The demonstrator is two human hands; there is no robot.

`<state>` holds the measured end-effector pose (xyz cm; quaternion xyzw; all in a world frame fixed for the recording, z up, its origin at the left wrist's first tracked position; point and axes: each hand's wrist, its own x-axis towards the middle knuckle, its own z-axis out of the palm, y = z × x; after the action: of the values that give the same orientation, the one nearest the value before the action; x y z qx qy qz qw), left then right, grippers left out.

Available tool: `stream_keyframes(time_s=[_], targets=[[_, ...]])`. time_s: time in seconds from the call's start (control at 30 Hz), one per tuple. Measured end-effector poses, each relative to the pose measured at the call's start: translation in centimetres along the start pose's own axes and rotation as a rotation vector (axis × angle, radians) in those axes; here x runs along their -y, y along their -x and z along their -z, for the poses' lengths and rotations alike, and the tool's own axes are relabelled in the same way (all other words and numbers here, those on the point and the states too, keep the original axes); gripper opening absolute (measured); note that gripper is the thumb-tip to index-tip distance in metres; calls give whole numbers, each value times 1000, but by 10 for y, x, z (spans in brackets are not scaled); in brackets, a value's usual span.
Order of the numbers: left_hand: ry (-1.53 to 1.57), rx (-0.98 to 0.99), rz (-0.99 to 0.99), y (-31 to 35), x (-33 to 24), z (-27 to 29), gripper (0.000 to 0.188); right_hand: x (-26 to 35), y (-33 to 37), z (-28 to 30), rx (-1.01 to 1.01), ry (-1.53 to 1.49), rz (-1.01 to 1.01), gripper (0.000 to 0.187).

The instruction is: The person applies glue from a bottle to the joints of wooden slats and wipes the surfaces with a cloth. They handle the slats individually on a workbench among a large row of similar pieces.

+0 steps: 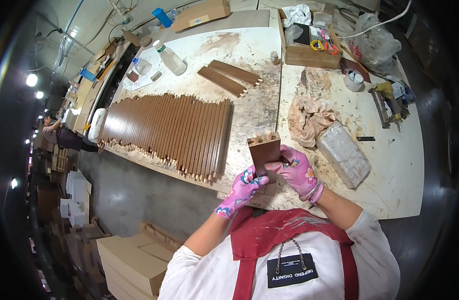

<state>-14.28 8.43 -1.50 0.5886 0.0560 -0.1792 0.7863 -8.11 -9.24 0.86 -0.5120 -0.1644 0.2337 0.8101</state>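
Pink flowered gloves cover both hands. I hold a short brown wooden board upright over the table's front edge, with pale dowels standing out of its top end. My left hand is closed on the board's lower left side, thumb across its face. On the other side my right hand pinches its right edge; some of those fingers are hidden behind it. To the left lies a long row of similar brown boards set on edge, dowels at their ends. Two loose boards with dowels lie farther back.
A crumpled cloth and a tape-wrapped block lie right of my hands. Farther right are a nail gun and a white can. A wooden box and a bottle stand behind. Another person works far left.
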Motion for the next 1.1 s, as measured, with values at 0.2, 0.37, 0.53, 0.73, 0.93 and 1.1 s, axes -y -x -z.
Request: stream_keyframes(time_s=[0.2,0.37,0.53,0.73,0.93,1.1], targets=[[169,7,8,3,2,-17,33,2,1,5,15,256,-73,38],[131,132,199,-7,33,-7,38,-19,-23,43,-162,427,-126,45],[63,-71,78,20,6,24,32,-5,-23,59,-124,1311,-65,54],[-12,-64,6,29,-15,74,35,-3,-32,21,101,1715,-328,53],[-1,140,2,38,-32,116,32,0,-42,-17,58,1969,-326,53],[-25,199,-101,50,-54,161,32,-35,-22,15,-236,1390,-258,53]])
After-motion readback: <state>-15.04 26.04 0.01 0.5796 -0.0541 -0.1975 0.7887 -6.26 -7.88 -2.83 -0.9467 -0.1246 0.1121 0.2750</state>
